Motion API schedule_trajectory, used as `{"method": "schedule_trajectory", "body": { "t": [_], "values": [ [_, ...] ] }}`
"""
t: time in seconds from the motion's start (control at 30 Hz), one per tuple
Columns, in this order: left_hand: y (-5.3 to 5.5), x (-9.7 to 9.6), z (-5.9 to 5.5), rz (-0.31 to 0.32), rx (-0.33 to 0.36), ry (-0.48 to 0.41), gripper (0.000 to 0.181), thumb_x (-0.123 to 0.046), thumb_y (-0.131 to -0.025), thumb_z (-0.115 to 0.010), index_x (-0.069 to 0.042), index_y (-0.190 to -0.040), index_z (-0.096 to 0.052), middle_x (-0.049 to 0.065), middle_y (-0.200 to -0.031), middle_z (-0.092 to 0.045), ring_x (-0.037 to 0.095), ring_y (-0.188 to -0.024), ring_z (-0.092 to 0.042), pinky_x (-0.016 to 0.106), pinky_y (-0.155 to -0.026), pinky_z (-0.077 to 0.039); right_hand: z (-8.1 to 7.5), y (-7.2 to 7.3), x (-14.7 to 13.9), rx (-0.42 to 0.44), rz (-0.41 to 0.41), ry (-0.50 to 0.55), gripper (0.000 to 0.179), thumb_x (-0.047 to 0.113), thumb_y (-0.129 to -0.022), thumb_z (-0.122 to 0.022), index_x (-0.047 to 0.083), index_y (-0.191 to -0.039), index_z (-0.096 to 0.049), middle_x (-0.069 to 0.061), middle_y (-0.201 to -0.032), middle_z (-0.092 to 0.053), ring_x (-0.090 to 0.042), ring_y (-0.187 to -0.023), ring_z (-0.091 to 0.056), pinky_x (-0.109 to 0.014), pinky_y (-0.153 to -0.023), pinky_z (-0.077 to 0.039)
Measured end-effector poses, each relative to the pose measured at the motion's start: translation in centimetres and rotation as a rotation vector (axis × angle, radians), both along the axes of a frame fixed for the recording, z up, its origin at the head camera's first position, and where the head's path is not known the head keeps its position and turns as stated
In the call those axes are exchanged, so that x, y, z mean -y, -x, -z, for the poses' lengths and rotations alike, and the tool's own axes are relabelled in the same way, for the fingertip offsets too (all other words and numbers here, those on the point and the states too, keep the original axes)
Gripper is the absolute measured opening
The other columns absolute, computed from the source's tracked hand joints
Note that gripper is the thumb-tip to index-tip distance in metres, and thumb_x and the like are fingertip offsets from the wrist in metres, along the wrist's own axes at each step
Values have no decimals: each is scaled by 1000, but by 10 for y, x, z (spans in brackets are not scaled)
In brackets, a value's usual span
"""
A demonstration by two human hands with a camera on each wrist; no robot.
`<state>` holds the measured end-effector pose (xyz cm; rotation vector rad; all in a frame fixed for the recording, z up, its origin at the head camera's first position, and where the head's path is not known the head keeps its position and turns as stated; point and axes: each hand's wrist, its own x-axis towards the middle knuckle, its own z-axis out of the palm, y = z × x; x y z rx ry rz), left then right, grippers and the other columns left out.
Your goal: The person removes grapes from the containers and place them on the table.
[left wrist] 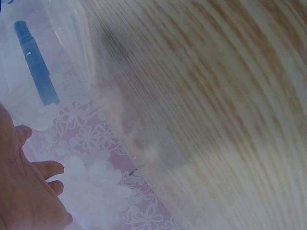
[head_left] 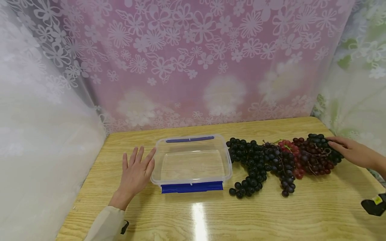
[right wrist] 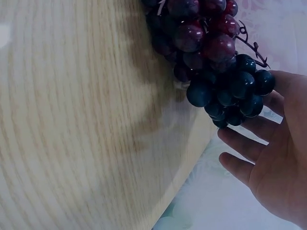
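Observation:
A clear plastic container (head_left: pixel 193 164) with blue latches stands on the table. At its left rim, my left hand (head_left: pixel 135 172) has its fingers spread, the thumb side right by the wall; the left wrist view shows this hand's fingertips and a blue latch (left wrist: pixel 37 67). On the far right, my right hand (head_left: pixel 357 152) touches dark grapes (right wrist: pixel 225 93) at the end of the row, its fingers extended and partly behind them. Beside those lie reddish-purple grapes (head_left: pixel 315 159), a bright red bunch (head_left: pixel 297 159) and a dusky purple bunch (head_left: pixel 278 159).
A large black grape bunch (head_left: pixel 253 162) lies against the container's right side, its tail curving toward the front. The wood-grain table (head_left: pixel 256 217) ends close to the right hand. Pink floral curtain (head_left: pixel 193 67) hangs behind, with pale sheets at both sides.

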<state>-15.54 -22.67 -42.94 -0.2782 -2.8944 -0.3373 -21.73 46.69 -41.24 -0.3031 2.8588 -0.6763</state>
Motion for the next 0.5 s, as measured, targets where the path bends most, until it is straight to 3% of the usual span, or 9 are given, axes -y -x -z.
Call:
{"method": "schedule_trajectory", "body": {
  "t": [0.3,0.5],
  "values": [
    [0,0,-2,9,-10,23,50,-46,-104,-28,-28,-150,-34,19,-154,-21,36,-143,-7,59,-109,6,2,-3,-2,6,16,25,63,31,-107,-23,-22,-141,-13,-51,-134,-17,-67,-115,-23,-69,-83,-30],
    [0,0,-2,10,-22,20,51,-47,-104,-25,-29,-150,-35,20,-153,-23,36,-143,-8,59,-109,6,5,-4,-5,5,29,-8,64,32,-107,-23,-23,-139,-17,-51,-132,-18,-67,-115,-23,-68,-84,-29]
  ]
}}
